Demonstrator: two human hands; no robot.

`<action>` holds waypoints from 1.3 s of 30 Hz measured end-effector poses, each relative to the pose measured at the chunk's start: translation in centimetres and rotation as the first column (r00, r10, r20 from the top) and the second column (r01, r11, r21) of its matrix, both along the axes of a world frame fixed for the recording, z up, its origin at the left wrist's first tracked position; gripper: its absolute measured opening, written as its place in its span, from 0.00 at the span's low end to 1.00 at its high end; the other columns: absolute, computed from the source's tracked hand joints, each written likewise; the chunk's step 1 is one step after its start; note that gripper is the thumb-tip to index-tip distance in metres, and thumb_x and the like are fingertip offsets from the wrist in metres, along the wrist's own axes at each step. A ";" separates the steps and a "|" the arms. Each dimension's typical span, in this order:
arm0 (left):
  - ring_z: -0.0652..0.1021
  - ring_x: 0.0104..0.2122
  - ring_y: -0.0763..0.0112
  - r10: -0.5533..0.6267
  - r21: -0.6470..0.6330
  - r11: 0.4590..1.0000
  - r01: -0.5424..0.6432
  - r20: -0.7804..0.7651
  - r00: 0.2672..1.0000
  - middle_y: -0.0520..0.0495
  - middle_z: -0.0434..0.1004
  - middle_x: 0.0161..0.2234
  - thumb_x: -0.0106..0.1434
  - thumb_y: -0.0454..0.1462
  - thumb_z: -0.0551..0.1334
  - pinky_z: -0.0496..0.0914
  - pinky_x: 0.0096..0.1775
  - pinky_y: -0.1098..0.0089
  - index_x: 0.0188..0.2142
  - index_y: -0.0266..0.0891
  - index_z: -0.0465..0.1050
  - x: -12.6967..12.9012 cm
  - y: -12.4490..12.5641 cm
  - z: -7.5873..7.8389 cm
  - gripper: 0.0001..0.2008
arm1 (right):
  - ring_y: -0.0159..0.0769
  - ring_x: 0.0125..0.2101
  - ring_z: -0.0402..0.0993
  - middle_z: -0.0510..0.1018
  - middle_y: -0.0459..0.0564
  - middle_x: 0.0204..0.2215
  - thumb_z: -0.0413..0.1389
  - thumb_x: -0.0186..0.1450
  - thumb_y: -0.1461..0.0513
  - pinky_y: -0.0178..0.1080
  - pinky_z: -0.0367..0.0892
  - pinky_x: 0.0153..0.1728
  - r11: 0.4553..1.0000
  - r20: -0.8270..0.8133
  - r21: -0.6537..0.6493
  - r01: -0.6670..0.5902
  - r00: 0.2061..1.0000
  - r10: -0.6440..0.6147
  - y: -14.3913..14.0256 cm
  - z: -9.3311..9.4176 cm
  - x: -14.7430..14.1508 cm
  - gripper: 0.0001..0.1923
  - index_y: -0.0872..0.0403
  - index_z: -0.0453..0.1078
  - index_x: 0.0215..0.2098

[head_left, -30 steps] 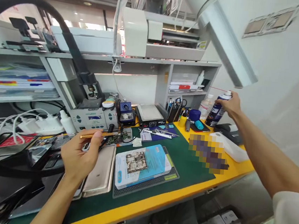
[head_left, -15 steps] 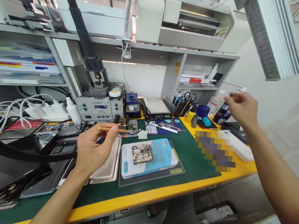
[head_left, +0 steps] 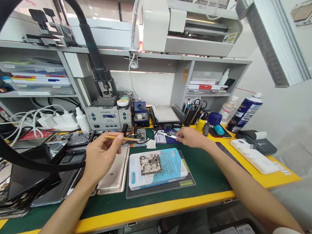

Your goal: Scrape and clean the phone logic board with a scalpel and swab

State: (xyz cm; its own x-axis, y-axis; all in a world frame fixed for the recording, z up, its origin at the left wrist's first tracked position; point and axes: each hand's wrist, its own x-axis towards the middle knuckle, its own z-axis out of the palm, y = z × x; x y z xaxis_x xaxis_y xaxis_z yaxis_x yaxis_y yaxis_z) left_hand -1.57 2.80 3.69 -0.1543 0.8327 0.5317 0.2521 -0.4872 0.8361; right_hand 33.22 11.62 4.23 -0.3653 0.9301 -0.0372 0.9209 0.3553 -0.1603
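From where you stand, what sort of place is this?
Most likely a phone repair bench. A bare circuit board lies on a blue pad on the green mat, a gold phone lies back up beside it, and a soldering station stands at the back under the shelves.

A single head-worn camera looks forward and down from the near edge of the green-topped, yellow-rimmed bench (head_left: pixel 163 209), close over it. It faces the far grey shelving unit (head_left: pixel 182 75), with the white wall on the right.
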 end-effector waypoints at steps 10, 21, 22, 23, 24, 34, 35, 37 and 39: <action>0.73 0.21 0.75 -0.132 -0.219 0.958 0.183 0.227 0.965 0.50 0.81 0.27 0.62 0.45 0.73 0.71 0.25 0.72 0.35 0.37 0.79 0.1 0.4 -0.1 0.13 | 0.43 0.47 0.79 0.79 0.54 0.51 0.61 0.75 0.55 0.49 0.77 0.48 0.999 -0.061 0.004 0.051 0.997 -0.051 -0.4 -1.3 1.8 0.15 0.55 0.75 0.54; 0.72 0.21 0.79 -0.183 -0.391 0.863 0.320 0.349 0.919 0.54 0.76 0.30 0.73 0.41 0.66 0.70 0.24 0.76 0.39 0.35 0.75 -0.1 0.8 -0.3 0.10 | 0.40 0.30 0.72 0.79 0.49 0.31 0.54 0.70 0.36 0.40 0.65 0.30 0.988 -0.363 -0.136 -0.072 0.931 0.018 -2.9 3.7 5.0 0.29 0.51 0.79 0.41; 0.72 0.21 0.80 -0.183 -0.400 0.858 0.324 0.350 0.919 0.54 0.76 0.30 0.73 0.41 0.66 0.69 0.23 0.77 0.39 0.35 0.74 -0.1 0.9 -0.3 0.11 | 0.40 0.30 0.72 0.79 0.49 0.30 0.53 0.69 0.34 0.40 0.65 0.31 0.986 -0.385 -0.146 -0.080 0.923 0.018 -3.2 4.1 5.1 0.32 0.51 0.80 0.39; 0.71 0.21 0.80 -0.183 -0.406 0.854 0.324 0.348 0.919 0.54 0.76 0.30 0.73 0.41 0.66 0.69 0.23 0.77 0.39 0.35 0.74 -0.1 0.9 -0.4 0.11 | 0.40 0.30 0.72 0.79 0.50 0.30 0.53 0.68 0.33 0.40 0.65 0.31 0.984 -0.404 -0.157 -0.085 0.915 0.014 -3.4 4.4 5.2 0.33 0.51 0.80 0.39; 0.71 0.21 0.80 -0.183 -0.411 0.852 0.323 0.344 0.921 0.54 0.75 0.30 0.73 0.41 0.66 0.69 0.23 0.77 0.39 0.35 0.74 -0.1 1.0 -0.5 0.11 | 0.40 0.31 0.73 0.80 0.50 0.31 0.54 0.67 0.32 0.40 0.67 0.32 0.982 -0.420 -0.169 -0.086 0.908 0.007 -3.6 4.5 5.3 0.34 0.51 0.81 0.40; 0.66 0.19 0.83 -0.278 -0.521 0.784 0.338 0.192 0.941 0.57 0.71 0.27 0.73 0.42 0.66 0.61 0.19 0.79 0.36 0.34 0.73 0.2 1.0 -0.7 0.13 | 0.48 0.42 0.82 0.87 0.51 0.42 0.64 0.63 0.37 0.44 0.74 0.43 0.944 -0.470 -0.266 -0.193 0.882 0.048 -4.2 4.1 4.0 0.29 0.48 0.85 0.47; 0.66 0.19 0.82 -0.286 -0.525 0.781 0.338 0.180 0.941 0.57 0.72 0.27 0.73 0.42 0.66 0.63 0.20 0.79 0.36 0.35 0.73 0.3 1.0 -0.7 0.14 | 0.48 0.42 0.82 0.87 0.51 0.42 0.63 0.64 0.38 0.44 0.74 0.43 0.945 -0.469 -0.257 -0.202 0.881 0.060 -4.2 4.0 3.6 0.28 0.49 0.85 0.47; 0.68 0.20 0.81 -0.295 -0.528 0.781 0.334 0.159 0.942 0.56 0.72 0.28 0.74 0.43 0.66 0.65 0.22 0.78 0.36 0.35 0.73 0.4 1.0 -0.7 0.14 | 0.48 0.42 0.82 0.87 0.51 0.44 0.62 0.66 0.40 0.44 0.74 0.43 0.949 -0.465 -0.232 -0.212 0.881 0.083 -4.3 3.5 2.8 0.27 0.49 0.85 0.49; 0.69 0.21 0.80 -0.298 -0.529 0.783 0.327 0.143 0.944 0.55 0.73 0.28 0.74 0.44 0.65 0.67 0.23 0.77 0.36 0.35 0.73 0.5 1.0 -0.8 0.15 | 0.48 0.44 0.82 0.86 0.51 0.46 0.60 0.67 0.41 0.44 0.73 0.44 0.955 -0.461 -0.201 -0.218 0.881 0.104 -4.4 3.0 2.0 0.26 0.48 0.84 0.51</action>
State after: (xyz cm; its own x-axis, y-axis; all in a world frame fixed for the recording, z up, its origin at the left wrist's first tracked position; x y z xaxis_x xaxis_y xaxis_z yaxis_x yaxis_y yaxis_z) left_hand -1.10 3.77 2.92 0.1514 0.9883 -0.0180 0.1168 0.0002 0.9932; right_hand 35.20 7.24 7.20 -0.5406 0.8398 -0.0509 0.6665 0.3906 -0.6350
